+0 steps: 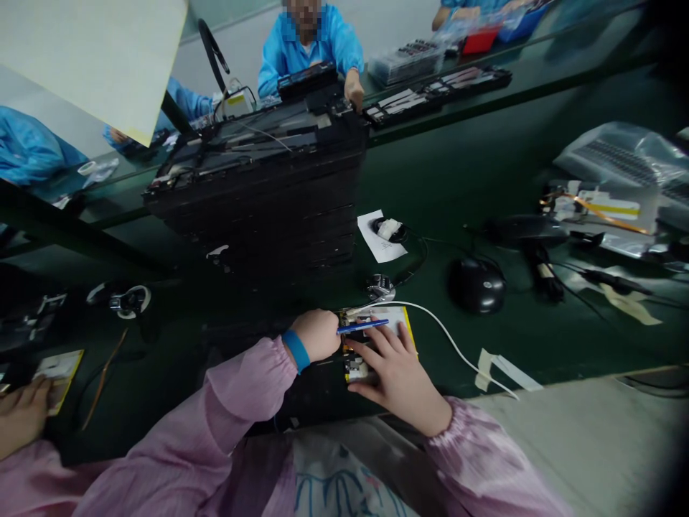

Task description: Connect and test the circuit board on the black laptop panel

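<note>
My left hand [319, 335], with a blue band at its wrist, is closed in a fist at the left side of a small electronic assembly. A slim blue pen-like tool [366, 325] sticks out of that fist to the right, over the assembly; its exact kind is unclear. My right hand [395, 362] lies palm down with fingers spread on the electronic assembly [397, 314], which has a white face, yellow edges and dark circuitry. A white cable [430, 316] curves past its top edge. My fingers hide much of the assembly.
A tall stack of black trays [258, 215] stands ahead. To the right are a black mouse [477, 285], loose cables and bagged parts [624, 161]. A metallic round object [380, 287] sits behind the assembly. A co-worker's hand [24, 413] is at far left; a person in blue [312, 50] sits opposite.
</note>
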Demonstrator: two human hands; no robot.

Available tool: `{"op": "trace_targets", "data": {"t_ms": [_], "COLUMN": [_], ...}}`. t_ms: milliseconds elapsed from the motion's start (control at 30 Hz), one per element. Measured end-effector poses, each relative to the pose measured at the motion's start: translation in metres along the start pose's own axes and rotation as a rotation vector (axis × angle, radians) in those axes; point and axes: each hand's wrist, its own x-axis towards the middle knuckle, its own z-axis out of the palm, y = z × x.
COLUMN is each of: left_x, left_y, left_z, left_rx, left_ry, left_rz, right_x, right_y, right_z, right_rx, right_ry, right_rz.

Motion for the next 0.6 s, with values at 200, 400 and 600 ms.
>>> {"op": "trace_targets", "data": {"t_ms": [200,400,600], "left_x": [0.001,0.002,-0.005], "left_y": [-0.002,-0.004,-0.009], "left_z": [0.004,0.008,-0.001], "left_rx": [0.098,0.076,-0.112], "left_ry": [0.069,0.077,0.146], "left_rz": [0.061,0.076,0.072], "right_x": [0.001,0.002,-0.001], "right_y": [-0.002,-0.008,-0.005], "right_z": [-0.001,0.001,0.003], "right_rx": [-0.038,-0.09,-0.002], "right_ry": [-0.025,-0.024,0.01], "right_rz": [-0.001,0.005,-0.055]}}
